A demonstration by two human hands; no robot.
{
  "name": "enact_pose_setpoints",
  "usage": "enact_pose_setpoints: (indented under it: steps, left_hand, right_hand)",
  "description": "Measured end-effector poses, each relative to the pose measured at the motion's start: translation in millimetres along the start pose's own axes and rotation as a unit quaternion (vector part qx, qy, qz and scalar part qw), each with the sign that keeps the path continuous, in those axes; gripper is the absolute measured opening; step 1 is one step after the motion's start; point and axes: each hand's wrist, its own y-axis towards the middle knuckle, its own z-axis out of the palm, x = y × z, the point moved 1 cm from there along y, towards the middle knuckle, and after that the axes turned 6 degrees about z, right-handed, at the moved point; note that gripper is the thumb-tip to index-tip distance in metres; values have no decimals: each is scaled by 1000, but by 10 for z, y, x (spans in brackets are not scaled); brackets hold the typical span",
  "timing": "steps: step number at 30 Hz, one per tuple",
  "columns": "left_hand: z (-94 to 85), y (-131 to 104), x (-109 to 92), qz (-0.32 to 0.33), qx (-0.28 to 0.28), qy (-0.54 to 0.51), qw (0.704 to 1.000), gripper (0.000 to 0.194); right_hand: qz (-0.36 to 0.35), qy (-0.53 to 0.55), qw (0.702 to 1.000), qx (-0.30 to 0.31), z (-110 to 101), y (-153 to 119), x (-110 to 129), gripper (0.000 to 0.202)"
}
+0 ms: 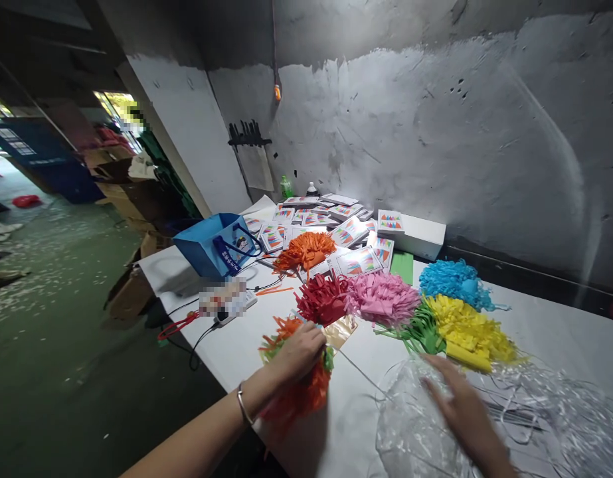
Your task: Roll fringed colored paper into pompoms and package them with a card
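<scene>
Against a grey concrete wall (pixel 436 133), white table (pixel 560 332) holds paper piles (pixel 380 299).

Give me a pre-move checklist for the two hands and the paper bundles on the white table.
1. Left hand grips the orange-and-green fringed paper bundle: ok.
2. Right hand lies flat on the clear crinkled plastic sheet: ok, though blurred.
3. Thin wire stick free of the plastic: cannot tell.
4. Red fringed paper pile apart from the left hand: ok.
5. Bundle fully on the white table: not ok, it overhangs the edge.
</scene>
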Motion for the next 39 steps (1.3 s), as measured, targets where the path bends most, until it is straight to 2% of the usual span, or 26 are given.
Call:
enact_pose_setpoints:
  steps: [2,4,5,7,12,16,20,22,25,27,30,33,37,39]
  left_hand:
    - [89,60,-190,28,5,-15,999,23]
    - [138,81,-315,45,5,-29,999,23]
    - [147,78,-351,47,3,-36,998,23]
    - [142,49,-385,45,0,-54,998,23]
    - [109,-60,-406,42,3,-138,989,4]
    - [184,-102,-434,16,25,-214,976,7]
    - [244,-97,-461,-34,2,-210,977,7]
    - [231,-85,-490,-35,-10,-212,977,8]
    - [184,-64,-553,-21,-21,-230,973,9]
    - [152,-55,-593,-13,-23,-251,968,9]
    - [102,-64,-610,-8,-16,-301,953,6]
    - [51,-107,-571,8,2,-376,927,25]
    - [64,-187,-535,-11,41,-524,851,71]
    - [112,-212,-555,-48,67,-532,843,70]
  right_hand:
    - [-39,22,996,77,486,56,146,46]
    - [-63,42,986,150,883,65,292,29]
    - [-65,49,981,175,1012,59,347,24]
    - [-59,68,975,203,1120,38,413,32]
    - [-26,171,956,238,1000,-33,420,35]
    - [41,267,920,283,1011,-128,414,38]
    - [76,311,907,275,1039,-217,362,40]
    - [90,311,909,263,1035,-242,309,40]
    - [90,285,929,219,1017,-254,238,36]
    - [68,256,944,196,1004,-260,220,33]
    - [22,224,954,199,987,-284,247,31]
    - [0,217,958,186,955,-310,291,32]
    - [14,214,967,139,915,-331,307,34]
    - [21,207,970,129,922,-346,294,36]
